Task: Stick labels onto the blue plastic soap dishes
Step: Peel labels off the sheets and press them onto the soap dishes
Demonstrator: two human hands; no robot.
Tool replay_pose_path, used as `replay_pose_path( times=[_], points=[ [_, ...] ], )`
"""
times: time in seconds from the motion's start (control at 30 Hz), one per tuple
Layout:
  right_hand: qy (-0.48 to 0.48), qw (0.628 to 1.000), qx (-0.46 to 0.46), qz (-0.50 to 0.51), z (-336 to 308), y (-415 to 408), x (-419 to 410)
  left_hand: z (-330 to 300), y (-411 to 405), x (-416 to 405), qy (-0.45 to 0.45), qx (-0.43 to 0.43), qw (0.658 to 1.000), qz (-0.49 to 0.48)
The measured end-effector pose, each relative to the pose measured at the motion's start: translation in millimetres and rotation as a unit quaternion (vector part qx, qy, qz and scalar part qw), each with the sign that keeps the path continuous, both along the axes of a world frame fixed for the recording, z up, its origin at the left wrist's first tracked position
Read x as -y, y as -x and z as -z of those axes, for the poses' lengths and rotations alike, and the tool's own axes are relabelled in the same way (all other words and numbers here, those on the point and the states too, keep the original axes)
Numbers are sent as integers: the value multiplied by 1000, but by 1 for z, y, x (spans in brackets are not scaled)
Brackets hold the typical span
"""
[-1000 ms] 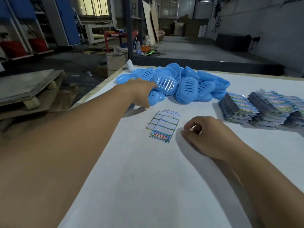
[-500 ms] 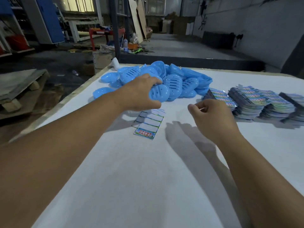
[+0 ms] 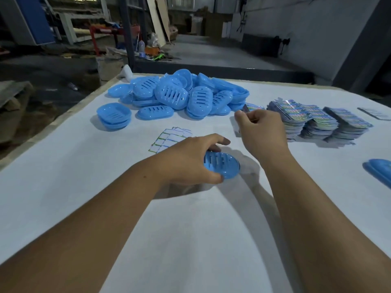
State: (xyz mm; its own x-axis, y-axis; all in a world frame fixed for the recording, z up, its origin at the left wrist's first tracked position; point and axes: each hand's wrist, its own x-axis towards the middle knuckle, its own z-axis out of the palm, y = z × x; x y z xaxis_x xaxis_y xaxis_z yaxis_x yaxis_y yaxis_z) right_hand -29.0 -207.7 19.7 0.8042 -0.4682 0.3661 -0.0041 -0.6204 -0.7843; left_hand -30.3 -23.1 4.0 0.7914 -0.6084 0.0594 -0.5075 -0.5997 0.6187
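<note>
One soap dish [image 3: 224, 166] has been brought from the heap of soap dishes [image 3: 179, 96] at the far edge of the counter [image 3: 63, 187] to its middle, slotted side up, gripped by the left hand [image 3: 190, 161] with fingers curled round its rim; the right hand [image 3: 260, 132] has been raised off the counter, fingertips pinched, apparently on a small label, though that cannot be told for certain. Loose backing slips [image 3: 169, 138] lie just beyond, label stacks [image 3: 313, 121] toward the right edge; sticking is judged to be next.
</note>
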Motion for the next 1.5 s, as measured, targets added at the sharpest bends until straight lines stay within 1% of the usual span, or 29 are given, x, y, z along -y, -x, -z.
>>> replay_pose_path(
  times=[0.17,0.27,0.33,0.37,0.4,0.47,0.5,0.53,0.63,0.73,0.8,0.87,0.93,1.03,1.13,1.23,1.33,1.4,1.47,1.5],
  points=[
    [11,1000,-22,-8,0,-1,-2,3,-3,-2,3,-14,1000,4],
    [20,999,-26,-20,0,0,-3,2,-3,-7,3,0,1000,-8],
    [27,999,-29,-25,1,0,-3,1,-3,-13,65,-4,995,-76],
    [28,999,-30,-28,1,0,-3,0,-6,-17,91,13,987,-131],
    [28,999,-32,-31,1,0,-4,-2,-9,-22,88,57,976,-190],
    [30,998,-37,-34,2,0,-5,-5,-19,-32,11,141,947,-290],
    [33,998,-39,-36,2,0,-5,-6,-23,-37,-27,154,935,-317],
    [37,998,-41,-37,2,0,-6,-5,-25,-41,-52,147,931,-332],
    [45,997,-42,-40,3,0,-7,1,-22,-47,-76,107,935,-329],
    [39,997,-47,-42,4,0,-7,1,-19,-47,-122,98,935,-319],
    [36,997,-49,-43,5,-1,-7,-1,-18,-47,-129,87,934,-322],
    [40,997,-50,-43,6,-2,-8,-2,-19,-48,-95,54,940,-324],
    [45,997,-53,-46,7,-2,-8,-3,-20,-48,-25,5,946,-322],
    [50,996,-52,-58,8,-2,-9,-4,-24,-46,56,-23,943,-328],
    [51,994,-36,-89,8,-1,-13,-8,-27,-43,221,-91,914,-327],
    [42,988,-15,-151,8,3,-20,-13,-29,-39,328,-102,886,-311],
    [13,969,-29,-246,8,9,-31,-17,-25,-30,454,-156,835,-269],
    [20,958,-44,-284,9,11,-36,-17,-21,-24,492,-190,814,-241],
    [20,955,-54,-290,9,11,-37,-15,-20,-21,492,-202,815,-231],
    [11,957,-55,-284,8,10,-36,-14,-21,-21,479,-197,822,-236]
  ],
)
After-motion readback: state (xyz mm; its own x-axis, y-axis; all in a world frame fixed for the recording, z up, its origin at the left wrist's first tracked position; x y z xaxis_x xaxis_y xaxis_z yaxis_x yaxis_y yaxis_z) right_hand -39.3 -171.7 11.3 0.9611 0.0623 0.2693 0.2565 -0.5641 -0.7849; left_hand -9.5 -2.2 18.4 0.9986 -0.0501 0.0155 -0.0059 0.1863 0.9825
